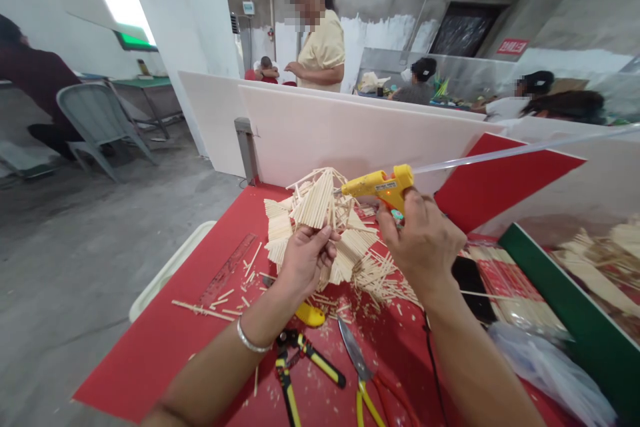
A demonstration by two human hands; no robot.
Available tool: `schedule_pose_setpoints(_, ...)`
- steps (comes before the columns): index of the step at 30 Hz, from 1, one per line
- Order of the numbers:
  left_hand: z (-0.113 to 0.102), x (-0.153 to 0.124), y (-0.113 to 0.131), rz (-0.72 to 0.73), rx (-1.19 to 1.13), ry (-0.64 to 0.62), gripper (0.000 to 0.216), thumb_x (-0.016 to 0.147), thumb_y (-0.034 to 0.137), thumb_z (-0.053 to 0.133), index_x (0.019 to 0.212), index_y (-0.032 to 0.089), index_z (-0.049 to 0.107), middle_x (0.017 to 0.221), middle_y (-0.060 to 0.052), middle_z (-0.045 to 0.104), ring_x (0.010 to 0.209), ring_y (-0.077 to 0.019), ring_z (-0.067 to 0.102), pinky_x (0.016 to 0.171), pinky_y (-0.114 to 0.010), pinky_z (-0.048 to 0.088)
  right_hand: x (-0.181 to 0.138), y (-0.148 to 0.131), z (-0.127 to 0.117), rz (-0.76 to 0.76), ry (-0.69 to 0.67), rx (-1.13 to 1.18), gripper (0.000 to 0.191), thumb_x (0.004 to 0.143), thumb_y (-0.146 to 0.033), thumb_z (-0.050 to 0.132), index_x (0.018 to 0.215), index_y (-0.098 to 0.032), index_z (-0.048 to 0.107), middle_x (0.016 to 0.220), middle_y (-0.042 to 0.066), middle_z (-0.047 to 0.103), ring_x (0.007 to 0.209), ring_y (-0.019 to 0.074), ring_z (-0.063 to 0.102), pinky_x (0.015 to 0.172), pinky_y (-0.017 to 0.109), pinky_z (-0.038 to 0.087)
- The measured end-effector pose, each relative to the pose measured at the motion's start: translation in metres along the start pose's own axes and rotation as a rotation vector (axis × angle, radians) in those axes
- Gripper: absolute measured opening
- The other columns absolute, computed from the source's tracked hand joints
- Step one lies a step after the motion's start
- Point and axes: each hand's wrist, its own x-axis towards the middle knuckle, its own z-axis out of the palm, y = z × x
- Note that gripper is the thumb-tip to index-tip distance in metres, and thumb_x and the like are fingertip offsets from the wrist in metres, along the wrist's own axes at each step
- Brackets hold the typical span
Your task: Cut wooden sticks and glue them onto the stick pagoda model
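My left hand pinches the lower edge of a small roof-like piece made of thin wooden sticks. My right hand is wrapped around the handle of a yellow glue gun. Its nozzle points left, close to the side of the stick piece; whether they touch I cannot tell. A long clear glue stick runs out of the gun's back to the right. Beneath and behind my left hand lie more flat panels of joined sticks, partly hidden by it.
Loose sticks and scraps litter the red table. Nearer me lie yellow-and-black pliers, scissors-like metal cutters and a clear ruler. At right are bagged sticks and a green board. White partitions stand behind; a person is beyond.
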Motion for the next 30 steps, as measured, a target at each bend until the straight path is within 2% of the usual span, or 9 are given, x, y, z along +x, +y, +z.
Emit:
schedule_pose_setpoints(6,0.0033,-0.0008,0.0037,0.035,0.038,0.009,0.026,0.07,0.027,0.075,0.073,0.012,0.054,0.066,-0.003,0.067,0.042,-0.0045,0.052,0.036,-0.014,0.035,-0.002,0.0009,-0.0044,-0.021,0.049,0.003,0.043,0.089,-0.045,0.05,0.118,-0.013,0.053,0.09,0.006,0.065,0.07,0.0157,0.055,0.058,0.029,0.032)
schedule_pose_setpoints(15,0.0043,0.004,0.002,0.042,0.054,0.01,0.024,0.073,0.031,0.073,0.071,0.01,0.061,0.052,0.0,0.061,0.038,-0.004,0.048,0.035,-0.014,0.031,-0.0024,0.0013,-0.0046,-0.014,0.043,-0.005,0.043,0.09,-0.045,0.049,0.117,-0.012,0.053,0.09,0.007,0.066,0.069,0.0162,0.056,0.058,0.028,0.032)
schedule_pose_setpoints(23,0.0049,0.0053,-0.0002,0.038,0.014,0.055,0.03,0.068,0.037,0.075,0.064,0.012,0.06,0.055,0.0,0.061,0.039,-0.0046,0.049,0.036,-0.017,0.03,-0.0016,0.0002,-0.0032,-0.018,0.032,-0.008,0.044,0.09,-0.045,0.049,0.118,-0.012,0.053,0.09,0.007,0.066,0.073,0.0169,0.058,0.059,0.028,0.033)
schedule_pose_setpoints(30,0.0046,0.0072,0.0049,-0.025,-0.088,0.053,0.025,0.07,0.036,0.068,0.073,0.011,0.063,0.057,-0.002,0.062,0.041,-0.0065,0.05,0.037,-0.018,0.03,-0.0024,0.0007,-0.0035,-0.017,0.036,0.014,0.044,0.089,-0.044,0.05,0.119,-0.013,0.053,0.093,0.009,0.066,0.071,0.0168,0.056,0.058,0.029,0.032)
